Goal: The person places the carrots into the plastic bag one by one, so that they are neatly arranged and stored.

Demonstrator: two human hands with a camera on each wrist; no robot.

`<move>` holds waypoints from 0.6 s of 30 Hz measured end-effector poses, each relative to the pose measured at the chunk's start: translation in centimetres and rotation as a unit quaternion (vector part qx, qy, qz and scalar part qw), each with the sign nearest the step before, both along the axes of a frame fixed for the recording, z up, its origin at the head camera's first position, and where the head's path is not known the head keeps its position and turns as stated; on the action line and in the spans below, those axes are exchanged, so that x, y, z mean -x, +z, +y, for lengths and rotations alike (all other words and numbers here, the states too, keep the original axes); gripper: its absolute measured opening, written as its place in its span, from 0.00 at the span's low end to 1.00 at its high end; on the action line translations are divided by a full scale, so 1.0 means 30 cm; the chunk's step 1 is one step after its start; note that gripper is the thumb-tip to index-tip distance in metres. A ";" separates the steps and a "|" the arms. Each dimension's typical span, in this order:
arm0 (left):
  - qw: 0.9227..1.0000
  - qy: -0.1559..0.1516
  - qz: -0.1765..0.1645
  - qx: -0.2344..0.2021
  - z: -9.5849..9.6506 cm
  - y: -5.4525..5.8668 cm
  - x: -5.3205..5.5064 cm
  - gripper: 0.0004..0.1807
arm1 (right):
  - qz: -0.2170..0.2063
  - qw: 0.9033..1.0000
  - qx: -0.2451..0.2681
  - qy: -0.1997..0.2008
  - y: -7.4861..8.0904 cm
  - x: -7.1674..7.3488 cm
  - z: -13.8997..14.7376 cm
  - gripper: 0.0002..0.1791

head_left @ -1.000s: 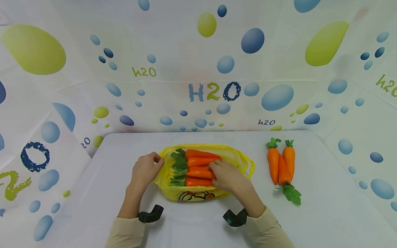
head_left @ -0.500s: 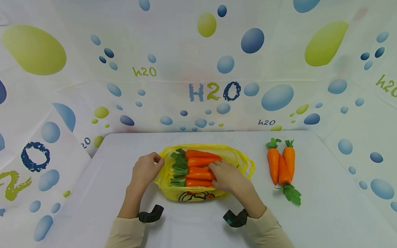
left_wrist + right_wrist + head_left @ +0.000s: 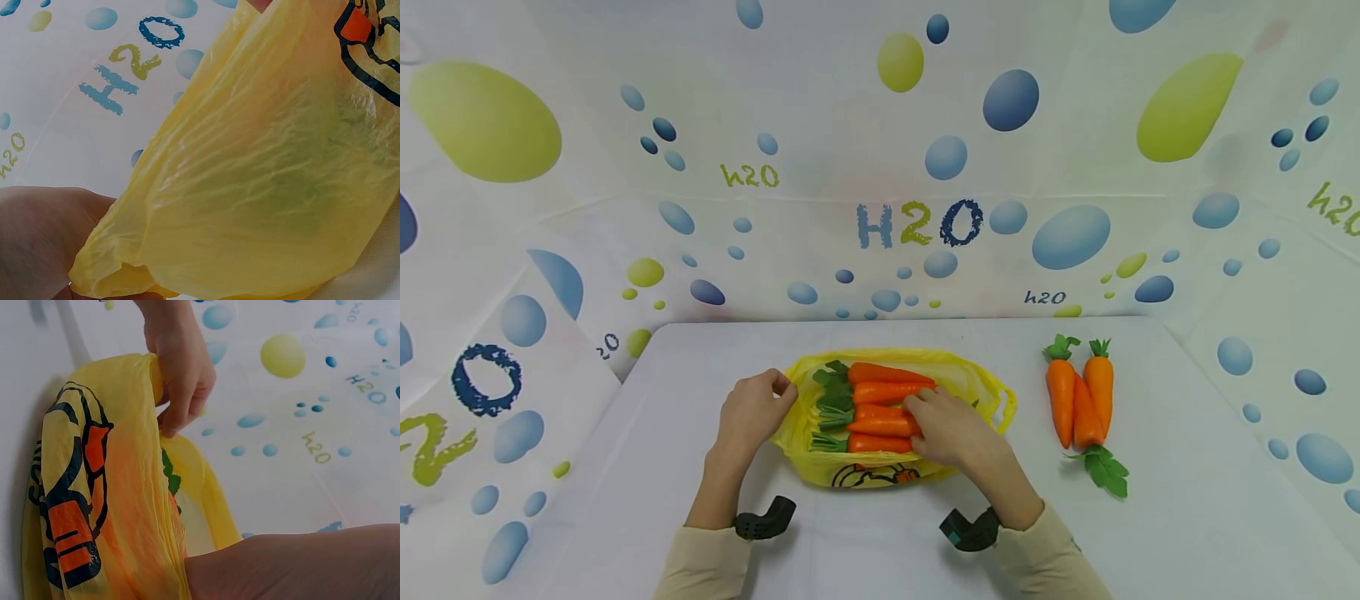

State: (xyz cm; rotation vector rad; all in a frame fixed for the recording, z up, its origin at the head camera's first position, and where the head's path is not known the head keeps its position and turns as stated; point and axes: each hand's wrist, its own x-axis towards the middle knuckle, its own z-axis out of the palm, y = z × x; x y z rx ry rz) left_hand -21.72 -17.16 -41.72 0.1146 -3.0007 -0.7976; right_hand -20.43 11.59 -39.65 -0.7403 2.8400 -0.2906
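A yellow plastic bag [image 3: 955,367] lies with its mouth open in the head view, several orange carrots [image 3: 891,392] side by side inside, green tops pointing left. My left hand [image 3: 757,407] pinches the bag's left edge; the left wrist view shows the yellow film [image 3: 250,187] stretched away from that hand [image 3: 44,237]. My right hand [image 3: 951,425] reaches into the bag from the right, thumb and fingers around the thick end of one carrot [image 3: 883,426]. In the right wrist view the bag wall [image 3: 131,487] hides my right fingertips.
Three more carrots [image 3: 1062,400] lie together on the white table [image 3: 1195,500] to the right of the bag, one with its leaves [image 3: 1105,471] toward me. A yellow handle loop [image 3: 1009,410] sticks out at the bag's right end. A patterned cloth [image 3: 820,108] hangs behind the table.
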 end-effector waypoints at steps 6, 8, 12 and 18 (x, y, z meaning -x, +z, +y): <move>1.000 -0.001 -0.001 -0.002 0.000 0.000 0.000 0.14 | -0.008 1.000 0.009 -0.007 0.005 -0.001 0.002 0.21; 1.000 -0.001 0.000 -0.002 0.000 0.001 0.000 0.14 | -0.010 1.000 0.014 -0.012 0.010 -0.002 0.004 0.22; 1.000 -0.001 0.001 -0.001 0.001 0.001 0.001 0.14 | -0.006 1.000 0.016 -0.021 0.024 -0.002 0.011 0.24; 1.000 0.000 0.001 -0.001 0.001 0.002 0.000 0.14 | 0.013 0.999 0.024 -0.025 0.039 0.005 0.027 0.23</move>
